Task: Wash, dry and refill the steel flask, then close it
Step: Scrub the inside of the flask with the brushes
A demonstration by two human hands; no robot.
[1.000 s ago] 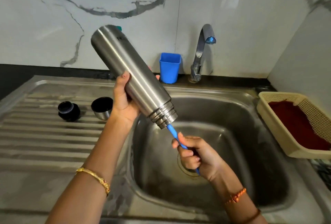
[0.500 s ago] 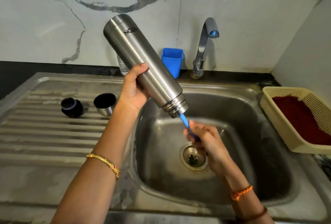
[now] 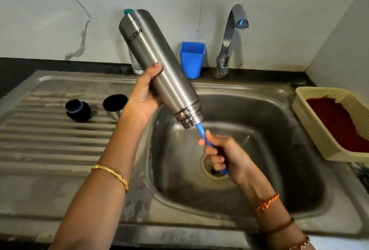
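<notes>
I am holding the steel flask [image 3: 159,70] tilted over the sink [image 3: 299,149], base up toward the marble wall and threaded mouth pointing down toward me. My left hand [image 3: 142,98] is wrapping its middle, thumb lying across the front and the other fingers curling behind, out of sight. My right hand [image 3: 223,154] is gripping the blue brush handle [image 3: 200,128], fingers closed round it, and the handle is running up into the flask's mouth (the brush head is hidden inside, so I cannot say how deep it is sitting). On the ribbed drainboard [image 3: 50,139] to my left are sitting the black stopper [image 3: 77,110] and the steel cup lid [image 3: 114,106], just beside each other.
</notes>
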